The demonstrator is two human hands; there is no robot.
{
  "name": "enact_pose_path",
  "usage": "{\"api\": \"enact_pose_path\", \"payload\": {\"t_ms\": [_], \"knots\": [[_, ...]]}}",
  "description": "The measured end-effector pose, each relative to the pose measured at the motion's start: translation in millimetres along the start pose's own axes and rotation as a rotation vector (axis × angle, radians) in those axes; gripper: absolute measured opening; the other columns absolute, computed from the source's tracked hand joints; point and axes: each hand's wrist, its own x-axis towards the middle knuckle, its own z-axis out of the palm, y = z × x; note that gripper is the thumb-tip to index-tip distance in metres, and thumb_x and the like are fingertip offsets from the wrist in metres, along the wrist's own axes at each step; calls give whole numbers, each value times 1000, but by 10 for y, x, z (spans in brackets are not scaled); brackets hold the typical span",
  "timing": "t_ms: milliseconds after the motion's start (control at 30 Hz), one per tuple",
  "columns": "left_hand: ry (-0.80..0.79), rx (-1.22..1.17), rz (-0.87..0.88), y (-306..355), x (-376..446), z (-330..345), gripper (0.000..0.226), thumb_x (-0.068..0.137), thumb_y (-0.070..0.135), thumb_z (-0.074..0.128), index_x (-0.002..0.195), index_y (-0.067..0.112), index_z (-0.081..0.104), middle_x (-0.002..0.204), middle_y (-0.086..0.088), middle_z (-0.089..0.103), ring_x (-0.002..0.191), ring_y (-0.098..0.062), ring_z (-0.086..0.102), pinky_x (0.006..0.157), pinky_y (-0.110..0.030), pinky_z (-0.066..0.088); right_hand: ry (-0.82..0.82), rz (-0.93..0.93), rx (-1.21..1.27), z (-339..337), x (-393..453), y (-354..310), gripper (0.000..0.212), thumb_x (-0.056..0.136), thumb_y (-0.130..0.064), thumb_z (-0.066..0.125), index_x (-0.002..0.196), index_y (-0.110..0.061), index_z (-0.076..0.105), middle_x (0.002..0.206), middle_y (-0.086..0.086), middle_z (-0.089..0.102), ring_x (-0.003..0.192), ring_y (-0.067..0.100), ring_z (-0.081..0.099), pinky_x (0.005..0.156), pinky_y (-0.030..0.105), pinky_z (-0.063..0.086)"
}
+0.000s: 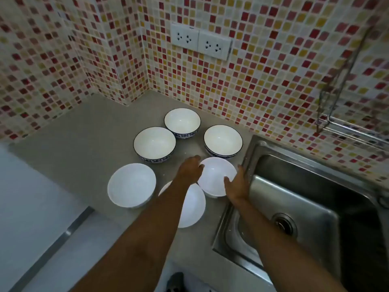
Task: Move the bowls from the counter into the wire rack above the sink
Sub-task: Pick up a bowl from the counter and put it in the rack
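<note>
Several bowls stand on the grey counter (88, 144). Three at the back have blue patterned sides: one far (182, 122), one left (154, 144), one right (223, 141). Three plain white bowls sit nearer: one left (131, 185), one partly under my left forearm (192, 207), and one beside the sink (214, 175). My left hand (190, 170) grips that bowl's left rim and my right hand (236, 184) grips its right rim, thumb inside. The wire rack (345, 123) hangs on the tiled wall at the upper right, only partly in view.
A steel sink (305, 203) with a drain lies directly right of the held bowl. Two white wall sockets (201, 42) sit above the bowls. Mosaic tile walls form a corner behind the counter. A metal strip edges the counter at the lower left.
</note>
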Motion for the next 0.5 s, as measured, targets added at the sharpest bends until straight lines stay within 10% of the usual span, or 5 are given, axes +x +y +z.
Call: {"api": "enact_pose_path", "payload": {"t_ms": [500], "knots": [[27,-242,137,478,-158,217,29,94,16,50,117,8,64,115,-15,68,106,-32,62,90,-32,45,177,95,118,-574,-224,95,40,94,-1,37,132,-10,47,125,18,58,114,37,54,93,41,45]]}}
